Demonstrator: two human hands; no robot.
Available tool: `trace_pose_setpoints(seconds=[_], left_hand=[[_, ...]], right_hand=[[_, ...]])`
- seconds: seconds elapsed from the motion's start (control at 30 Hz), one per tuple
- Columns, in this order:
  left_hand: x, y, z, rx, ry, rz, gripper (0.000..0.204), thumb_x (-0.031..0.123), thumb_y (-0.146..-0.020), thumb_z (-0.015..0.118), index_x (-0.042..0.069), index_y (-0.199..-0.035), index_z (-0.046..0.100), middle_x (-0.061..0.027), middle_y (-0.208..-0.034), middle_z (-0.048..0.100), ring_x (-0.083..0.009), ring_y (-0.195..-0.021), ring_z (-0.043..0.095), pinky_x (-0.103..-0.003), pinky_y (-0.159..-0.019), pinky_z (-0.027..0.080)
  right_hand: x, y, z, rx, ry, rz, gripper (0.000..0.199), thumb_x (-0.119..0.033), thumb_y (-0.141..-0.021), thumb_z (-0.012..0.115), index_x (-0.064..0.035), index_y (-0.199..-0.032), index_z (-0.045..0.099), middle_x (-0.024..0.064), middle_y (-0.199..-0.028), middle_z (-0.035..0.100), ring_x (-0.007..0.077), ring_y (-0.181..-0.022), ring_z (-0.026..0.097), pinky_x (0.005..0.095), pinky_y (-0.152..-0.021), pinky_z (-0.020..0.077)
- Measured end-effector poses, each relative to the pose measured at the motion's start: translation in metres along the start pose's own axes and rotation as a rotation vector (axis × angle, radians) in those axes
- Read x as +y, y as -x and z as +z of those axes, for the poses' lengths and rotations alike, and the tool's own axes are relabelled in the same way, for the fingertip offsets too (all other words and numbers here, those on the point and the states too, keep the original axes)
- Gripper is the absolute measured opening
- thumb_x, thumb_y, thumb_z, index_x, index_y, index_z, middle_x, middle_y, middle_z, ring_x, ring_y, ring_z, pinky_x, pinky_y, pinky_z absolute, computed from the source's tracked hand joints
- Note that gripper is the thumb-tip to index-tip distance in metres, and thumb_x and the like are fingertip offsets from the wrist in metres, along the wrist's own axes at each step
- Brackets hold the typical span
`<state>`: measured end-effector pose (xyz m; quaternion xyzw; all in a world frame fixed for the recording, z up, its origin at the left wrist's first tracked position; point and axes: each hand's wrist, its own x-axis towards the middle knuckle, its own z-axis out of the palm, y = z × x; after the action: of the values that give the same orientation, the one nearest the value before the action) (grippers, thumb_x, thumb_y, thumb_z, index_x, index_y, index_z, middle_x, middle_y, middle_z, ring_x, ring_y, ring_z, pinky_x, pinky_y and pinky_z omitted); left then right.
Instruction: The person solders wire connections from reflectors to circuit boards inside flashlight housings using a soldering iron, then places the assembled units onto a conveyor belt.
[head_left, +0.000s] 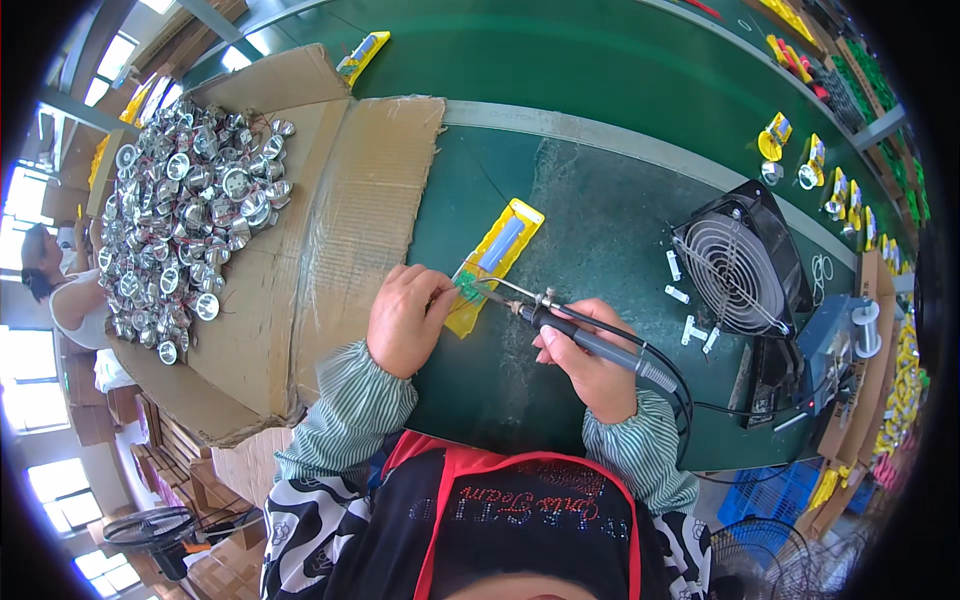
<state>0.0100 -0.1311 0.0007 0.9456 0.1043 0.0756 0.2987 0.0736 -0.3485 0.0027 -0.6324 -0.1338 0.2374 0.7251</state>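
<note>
My left hand [405, 318] pinches a small green circuit board [468, 288] at the near end of a long yellow plastic housing [497, 262] that lies on the green bench. My right hand [590, 362] grips a dark-handled soldering iron [585, 337] like a pen. Its metal tip [492, 294] touches the green board beside my left fingers. A black cable runs from the iron's handle off to the right.
A flattened cardboard box [330, 240] on the left holds a heap of several shiny metal reflector cups [185, 215]. A black fan [742, 270] and a blue box with a wire spool [845, 335] stand at right. Yellow parts [820, 165] sit on the far bench. Another person [60, 290] stands at far left.
</note>
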Motion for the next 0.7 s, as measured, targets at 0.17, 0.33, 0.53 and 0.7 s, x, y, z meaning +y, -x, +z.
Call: trace_pose_setpoints(seconds=[0.17,0.33,0.53,0.7], left_hand=[[0.0027,-0.0014,0.0029,0.060,-0.048,0.070,0.008,0.008,-0.078,0.062,0.002,-0.082,0.059,-0.0122,-0.084,0.057,-0.0301,-0.081,0.055,-0.037,-0.073,0.044],[0.0030,-0.0019,0.0035,0.009,-0.012,0.014,0.009,0.009,-0.078,0.061,0.002,-0.081,0.057,-0.0130,-0.086,0.056,-0.0323,-0.081,0.055,-0.039,-0.072,0.044],[0.0046,-0.0042,0.0030,0.002,0.003,0.026,0.009,0.009,-0.078,0.061,0.001,-0.079,0.056,-0.0134,-0.083,0.054,-0.0326,-0.078,0.055,-0.040,-0.068,0.044],[0.0052,-0.0052,0.0028,0.000,0.005,0.028,0.009,0.008,-0.077,0.061,0.001,-0.078,0.055,-0.0134,-0.082,0.054,-0.0323,-0.077,0.055,-0.040,-0.067,0.044]], right_hand=[[0.0028,-0.0041,0.0012,0.009,0.005,0.029,0.016,0.000,-0.079,0.063,0.0046,-0.092,0.056,0.0103,-0.076,0.065,0.0123,-0.064,0.063,0.0241,-0.058,0.0523],[0.0060,-0.0068,0.0032,0.008,0.006,0.015,0.016,-0.001,-0.078,0.064,0.0041,-0.091,0.056,0.0098,-0.074,0.065,0.0118,-0.063,0.063,0.0239,-0.058,0.0520],[0.0082,-0.0094,0.0035,-0.006,0.032,0.010,0.015,-0.001,-0.078,0.064,0.0037,-0.090,0.056,0.0087,-0.073,0.065,0.0114,-0.062,0.063,0.0239,-0.058,0.0516],[0.0095,-0.0098,-0.0028,-0.092,0.115,-0.007,0.014,0.000,-0.083,0.061,0.0037,-0.094,0.053,0.0136,-0.082,0.064,0.0151,-0.071,0.064,0.0263,-0.061,0.0556]])
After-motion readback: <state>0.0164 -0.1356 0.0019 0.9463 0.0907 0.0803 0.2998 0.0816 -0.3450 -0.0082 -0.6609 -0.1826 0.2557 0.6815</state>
